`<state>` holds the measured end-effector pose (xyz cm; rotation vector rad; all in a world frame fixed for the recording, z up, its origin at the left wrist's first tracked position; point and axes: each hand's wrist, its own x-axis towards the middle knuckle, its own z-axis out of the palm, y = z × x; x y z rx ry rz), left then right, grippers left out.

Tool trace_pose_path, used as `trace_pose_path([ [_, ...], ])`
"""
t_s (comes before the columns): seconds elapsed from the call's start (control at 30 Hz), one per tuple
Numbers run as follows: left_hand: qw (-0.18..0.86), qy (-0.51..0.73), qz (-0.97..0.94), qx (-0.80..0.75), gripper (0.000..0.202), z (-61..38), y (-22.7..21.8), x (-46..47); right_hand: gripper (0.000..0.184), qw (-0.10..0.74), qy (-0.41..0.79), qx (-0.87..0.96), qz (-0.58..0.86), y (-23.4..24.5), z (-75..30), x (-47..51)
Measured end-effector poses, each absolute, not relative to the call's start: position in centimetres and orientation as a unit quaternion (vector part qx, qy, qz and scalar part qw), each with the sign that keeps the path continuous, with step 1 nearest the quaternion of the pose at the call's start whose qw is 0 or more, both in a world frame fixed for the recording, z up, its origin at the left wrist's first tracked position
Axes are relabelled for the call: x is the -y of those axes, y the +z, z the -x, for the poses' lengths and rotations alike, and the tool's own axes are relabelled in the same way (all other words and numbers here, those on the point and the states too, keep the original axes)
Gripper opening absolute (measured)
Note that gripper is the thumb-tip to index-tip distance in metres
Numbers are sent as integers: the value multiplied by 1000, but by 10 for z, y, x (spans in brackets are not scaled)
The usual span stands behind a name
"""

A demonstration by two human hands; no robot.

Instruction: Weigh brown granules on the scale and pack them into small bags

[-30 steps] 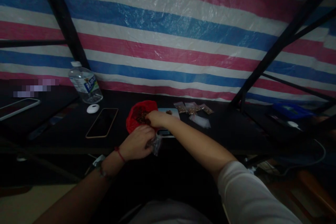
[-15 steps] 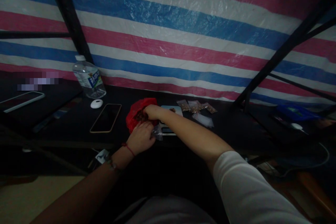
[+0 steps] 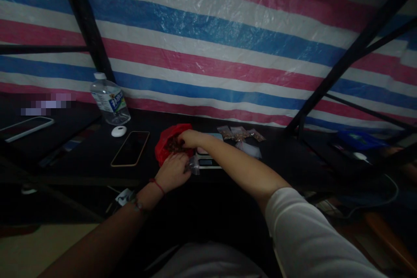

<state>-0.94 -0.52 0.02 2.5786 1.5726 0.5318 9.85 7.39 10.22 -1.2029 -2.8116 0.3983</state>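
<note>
A red plastic bag [image 3: 160, 147] lies with its mouth spread, and small brown pieces [image 3: 172, 144] show inside. My right hand [image 3: 192, 138] reaches into it from the right; its fingers are bent together among the pieces, and their tips are hidden. At the bag's near edge rests my left hand [image 3: 175, 169], fingers closed, with a small clear plastic bag [image 3: 194, 166] sticking out from under it on the right. A small scale [image 3: 215, 164] with a dark display stands just right of this bag, partly covered by my right forearm.
Several small filled zip bags [image 3: 239, 133] lie behind the forearm, beside flat clear bags [image 3: 249, 150]. Left of the red bag are a phone [image 3: 130, 148], a white round object [image 3: 119, 131] and a plastic bottle [image 3: 112, 102]. Dark metal posts [image 3: 86, 21] flank the striped sheet.
The view has shifted slightly. More of the scale's display shows beside my right forearm. Both hands stay at the red bag, with only slight movement.
</note>
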Motion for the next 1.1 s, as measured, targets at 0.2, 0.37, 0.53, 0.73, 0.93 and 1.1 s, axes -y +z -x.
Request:
trace_pose_path([
  [0.2, 33, 177, -836, -518, 7, 12, 3, 4, 26, 16, 74, 938, 339, 100, -135, -103],
  [0.37, 8, 203, -832, -516, 11, 15, 5, 2, 28, 247, 82, 859, 440, 85, -208, -110],
  [0.53, 19, 237, -829, -506, 21, 15, 5, 3, 27, 449, 123, 668, 581, 29, -277, -90],
  [0.73, 4, 248, -827, -504, 28, 13, 2, 2, 30, 524, 183, 578, 598, -36, -307, -63],
  [0.93, -37, 238, -811, -533, 26, 19, -10, -8, 30, 499, 183, 592, 605, -49, -306, -55],
  [1.1, -33, 219, -807, -548, 22, 20, -15, -12, 29, 482, 171, 606, 609, -47, -303, -51],
])
